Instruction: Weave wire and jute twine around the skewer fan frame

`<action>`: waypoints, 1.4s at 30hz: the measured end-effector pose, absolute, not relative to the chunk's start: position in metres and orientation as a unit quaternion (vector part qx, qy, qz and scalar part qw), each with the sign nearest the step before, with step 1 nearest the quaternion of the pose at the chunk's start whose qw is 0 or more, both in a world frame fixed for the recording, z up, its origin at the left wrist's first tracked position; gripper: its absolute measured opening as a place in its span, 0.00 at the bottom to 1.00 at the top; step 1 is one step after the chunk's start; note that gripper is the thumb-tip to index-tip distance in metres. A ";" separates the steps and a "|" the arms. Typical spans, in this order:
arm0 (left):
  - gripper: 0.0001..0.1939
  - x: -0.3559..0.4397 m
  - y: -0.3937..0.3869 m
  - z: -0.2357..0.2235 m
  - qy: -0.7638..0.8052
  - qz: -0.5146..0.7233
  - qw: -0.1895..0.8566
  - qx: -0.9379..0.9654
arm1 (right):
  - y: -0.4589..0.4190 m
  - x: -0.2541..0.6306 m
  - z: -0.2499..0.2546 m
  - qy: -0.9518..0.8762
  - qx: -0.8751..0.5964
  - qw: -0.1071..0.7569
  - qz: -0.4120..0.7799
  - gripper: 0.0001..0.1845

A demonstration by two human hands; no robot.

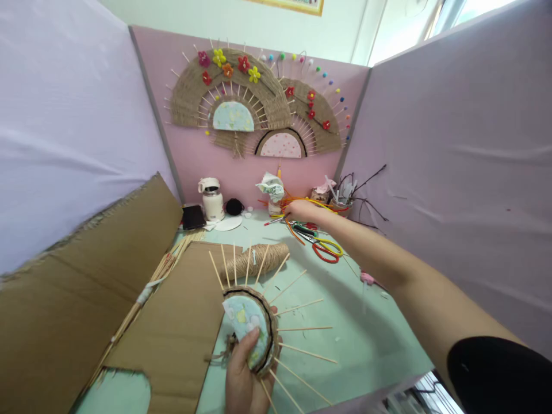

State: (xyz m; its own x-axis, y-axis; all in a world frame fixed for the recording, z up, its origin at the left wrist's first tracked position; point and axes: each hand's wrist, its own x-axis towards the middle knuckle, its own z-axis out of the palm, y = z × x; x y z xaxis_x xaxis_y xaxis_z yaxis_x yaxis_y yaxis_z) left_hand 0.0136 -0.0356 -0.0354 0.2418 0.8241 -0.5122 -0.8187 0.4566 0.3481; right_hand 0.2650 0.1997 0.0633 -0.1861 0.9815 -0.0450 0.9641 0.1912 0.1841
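Note:
My left hand (245, 368) grips a half-round fan base (248, 328), thumb on its pale blue floral front and fingers behind. Twine and a black cord edge its curve, and thin wooden sticks fan out from it. At the back of the table, my right hand (302, 210) reaches among orange and yellow pipe cleaners (319, 202), beside a small jar (275, 207) with crumpled cloth on top. Its fingers are bent together; what they hold, if anything, I cannot make out. Red-and-yellow-handled scissors (330, 248) lie just in front of that hand.
Cardboard (172, 322) and a bundle of sticks (149, 290) lie left. A twine roll (267, 260) lies behind the fan base. A white bottle (213, 201) and black yarn (234, 207) stand at the back. Twigs (366, 190) stick out at right. Finished fans (233, 86) hang on the wall.

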 end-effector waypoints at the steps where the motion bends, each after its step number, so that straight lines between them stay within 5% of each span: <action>1: 0.21 0.014 -0.036 -0.035 0.329 0.525 0.785 -0.001 | 0.192 0.281 0.074 0.750 0.653 0.072 0.075 0.15; 12: 0.22 0.017 -0.033 -0.033 0.343 0.524 0.780 -0.001 | 0.124 0.408 0.128 0.541 0.803 0.033 0.248 0.13; 28: 0.24 0.017 -0.034 -0.033 0.344 0.522 0.780 -0.003 | 0.159 0.402 0.084 0.548 0.812 0.044 0.198 0.11; 33: 0.24 0.017 -0.035 -0.032 0.338 0.524 0.782 -0.003 | 0.139 0.385 0.102 0.533 0.797 -0.049 0.280 0.15; 36: 0.23 0.017 -0.036 -0.031 0.332 0.524 0.785 0.004 | 0.129 0.343 0.094 0.657 0.714 -0.096 0.220 0.17; 38: 0.22 0.018 -0.037 -0.031 0.323 0.524 0.788 0.013 | 0.124 0.303 0.072 0.812 0.569 -0.092 0.091 0.24; 42: 0.20 0.017 -0.038 -0.033 0.321 0.523 0.789 0.023 | 0.123 0.235 0.009 0.914 0.386 -0.112 -0.059 0.54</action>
State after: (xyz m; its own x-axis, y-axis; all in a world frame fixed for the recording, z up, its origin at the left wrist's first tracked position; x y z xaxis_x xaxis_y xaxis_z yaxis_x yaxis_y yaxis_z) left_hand 0.0175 -0.0376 -0.0329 0.2474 0.8398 -0.4833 -0.8103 0.4528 0.3720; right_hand 0.2346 0.1230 0.0088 -0.6761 0.7193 0.1594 0.6927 0.6943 -0.1952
